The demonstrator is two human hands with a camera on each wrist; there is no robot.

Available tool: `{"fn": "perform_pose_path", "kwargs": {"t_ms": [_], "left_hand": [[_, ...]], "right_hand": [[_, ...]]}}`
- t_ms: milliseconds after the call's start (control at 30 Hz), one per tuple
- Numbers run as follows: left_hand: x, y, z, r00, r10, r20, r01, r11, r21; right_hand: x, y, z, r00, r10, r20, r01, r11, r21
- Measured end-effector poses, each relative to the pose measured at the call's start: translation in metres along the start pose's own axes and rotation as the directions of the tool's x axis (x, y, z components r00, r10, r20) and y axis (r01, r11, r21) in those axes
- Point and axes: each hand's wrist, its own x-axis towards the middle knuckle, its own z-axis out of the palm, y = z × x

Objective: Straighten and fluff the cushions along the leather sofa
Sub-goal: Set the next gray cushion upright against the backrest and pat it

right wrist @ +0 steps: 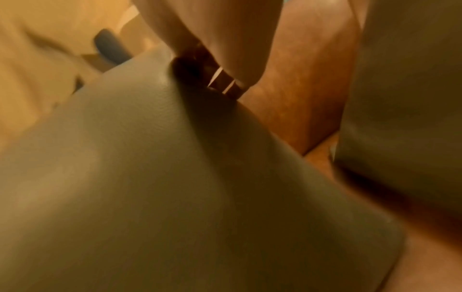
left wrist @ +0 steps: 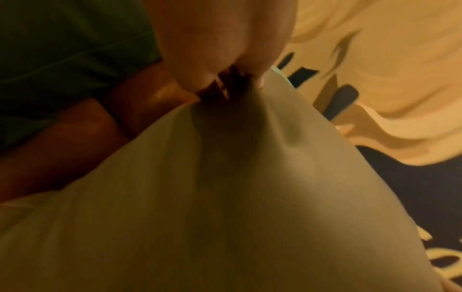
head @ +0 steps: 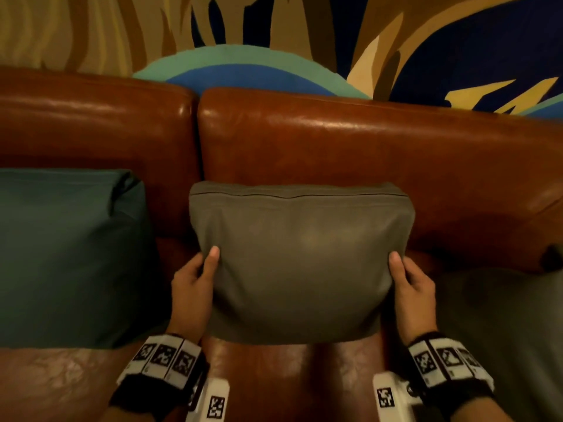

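Note:
A grey cushion stands upright against the backrest of the brown leather sofa, in the middle of the head view. My left hand grips its left edge, thumb on the front face and fingers behind. My right hand grips the right edge the same way. In the left wrist view the grey cushion fills the frame below my left hand, dented where the hand pinches it. The right wrist view shows the grey cushion creased under my right hand.
A dark green cushion leans on the backrest to the left. Another grey cushion lies at the right edge. Bare leather seat shows in front. A patterned wall rises behind the sofa.

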Motion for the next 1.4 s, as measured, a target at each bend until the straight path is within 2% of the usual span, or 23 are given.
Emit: {"fn": "perform_pose_path", "kwargs": {"t_ms": [100, 167, 267, 333, 367, 467, 533, 600, 633, 700, 767, 867, 900, 967, 1033, 1100, 1167, 1233, 1300, 1400], "left_hand": [[0.005, 0.008, -0.005, 0.987, -0.148, 0.065, 0.153, 0.985, -0.084], [0.012, 0.025, -0.011, 0.985, -0.164, 0.054, 0.169, 0.982, -0.089], [0.038, 0.059, -0.014, 0.999, -0.027, -0.032, 0.029, 0.997, 0.065], [0.056, 0.081, -0.006, 1.0, -0.021, -0.009, 0.022, 0.987, 0.156], [0.062, 0.088, 0.0, 1.0, -0.008, -0.002, 0.009, 0.978, 0.208], [0.06, 0.105, 0.009, 0.979, 0.183, -0.094, -0.132, 0.909, 0.396], [0.043, 0.11, 0.006, 0.929, 0.345, -0.132, -0.277, 0.888, 0.368], [0.028, 0.111, 0.004, 0.899, 0.419, -0.125, -0.374, 0.885, 0.277], [0.026, 0.107, 0.002, 0.901, 0.421, -0.109, -0.383, 0.887, 0.259], [0.025, 0.101, -0.002, 0.945, 0.327, -0.011, -0.318, 0.925, 0.207], [0.026, 0.094, -0.007, 0.969, 0.245, 0.044, -0.249, 0.947, 0.202], [0.033, 0.092, -0.015, 0.986, 0.161, -0.05, -0.151, 0.976, 0.155], [0.035, 0.095, -0.015, 0.992, 0.098, -0.081, -0.089, 0.989, 0.115], [0.037, 0.11, -0.015, 0.995, -0.002, -0.097, 0.015, 0.991, 0.132], [0.036, 0.124, -0.015, 0.996, 0.01, -0.089, 0.003, 0.99, 0.142], [0.032, 0.137, -0.019, 0.998, 0.029, -0.058, -0.028, 0.999, 0.032], [0.027, 0.148, -0.021, 0.999, 0.035, -0.021, -0.036, 0.997, -0.065], [0.023, 0.153, -0.023, 0.994, 0.109, -0.016, -0.108, 0.993, 0.044], [0.019, 0.159, -0.023, 0.973, 0.219, -0.074, -0.208, 0.969, 0.134], [0.01, 0.162, -0.022, 0.973, 0.214, -0.084, -0.209, 0.976, 0.067]], "right_hand": [[0.013, -0.003, -0.006, 0.994, 0.071, 0.078, -0.068, 0.997, -0.029], [0.027, -0.014, -0.014, 0.992, 0.087, 0.094, -0.088, 0.996, 0.0], [0.05, -0.054, -0.013, 0.965, 0.148, 0.215, -0.16, 0.986, 0.041], [0.061, -0.08, 0.002, 0.925, 0.246, 0.289, -0.248, 0.968, -0.028], [0.064, -0.086, 0.006, 0.92, 0.26, 0.292, -0.248, 0.966, -0.078], [0.064, -0.097, 0.012, 0.969, 0.178, 0.171, -0.156, 0.978, -0.137], [0.05, -0.106, 0.002, 0.983, 0.084, 0.163, -0.075, 0.995, -0.062], [0.038, -0.112, -0.011, 0.975, 0.044, 0.219, -0.052, 0.998, 0.028], [0.034, -0.111, -0.016, 0.963, 0.062, 0.263, -0.081, 0.995, 0.059], [0.03, -0.107, -0.019, 0.934, 0.15, 0.325, -0.159, 0.987, 0.003], [0.032, -0.1, -0.022, 0.922, 0.203, 0.329, -0.203, 0.979, -0.035], [0.036, -0.103, -0.013, 0.893, 0.282, 0.351, -0.337, 0.936, 0.105], [0.036, -0.109, -0.008, 0.881, 0.319, 0.349, -0.386, 0.912, 0.14], [0.041, -0.123, 0.002, 0.882, 0.345, 0.322, -0.395, 0.913, 0.101], [0.044, -0.135, 0.006, 0.916, 0.287, 0.279, -0.319, 0.945, 0.075], [0.041, -0.143, 0.0, 0.94, 0.229, 0.254, -0.262, 0.959, 0.104], [0.038, -0.149, -0.007, 0.947, 0.226, 0.229, -0.264, 0.953, 0.148], [0.034, -0.151, -0.013, 0.949, 0.23, 0.217, -0.261, 0.957, 0.125], [0.034, -0.152, -0.016, 0.953, 0.211, 0.218, -0.237, 0.966, 0.103], [0.032, -0.149, -0.021, 0.954, 0.215, 0.209, -0.243, 0.963, 0.118]]}}
